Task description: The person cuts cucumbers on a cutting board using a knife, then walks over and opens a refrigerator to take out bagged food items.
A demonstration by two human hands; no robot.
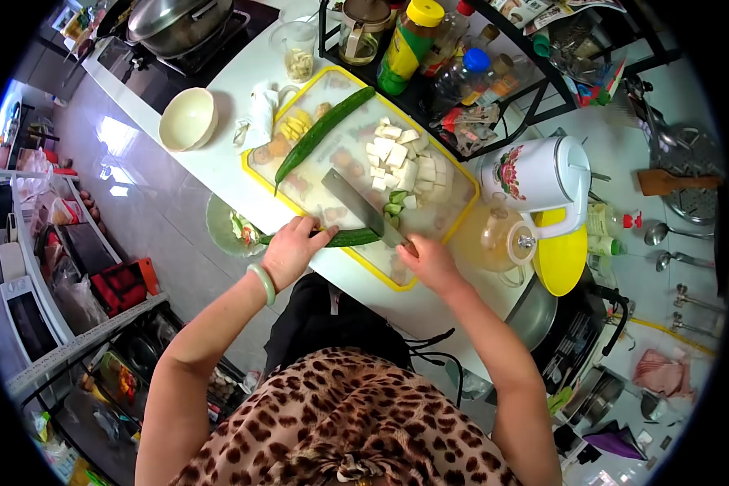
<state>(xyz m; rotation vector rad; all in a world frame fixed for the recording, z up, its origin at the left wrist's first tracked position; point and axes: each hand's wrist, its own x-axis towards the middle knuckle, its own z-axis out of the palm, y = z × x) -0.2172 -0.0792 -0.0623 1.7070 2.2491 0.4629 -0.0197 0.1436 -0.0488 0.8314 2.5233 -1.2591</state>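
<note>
My left hand (293, 249) is closed on a green cucumber (350, 238) lying along the near edge of a yellow-rimmed cutting board (255, 166). In my right hand (428, 263) is the handle of a cleaver (355, 201), its broad blade lying across the board at the cucumber's right part. Cut cucumber pieces (394, 206) sit just right of the blade. White tofu cubes (397, 158) are heaped behind them. A second, whole cucumber (322, 134) rests across the board's left side, beside small yellow pieces (296, 125).
A cream bowl (188, 120) and a white cloth (257, 117) stand left of the board. Below the counter edge is a bowl with scraps (233, 227). A bottle rack (514, 121) rises behind; a white kettle (535, 174) and glass teapot (504, 239) stand right.
</note>
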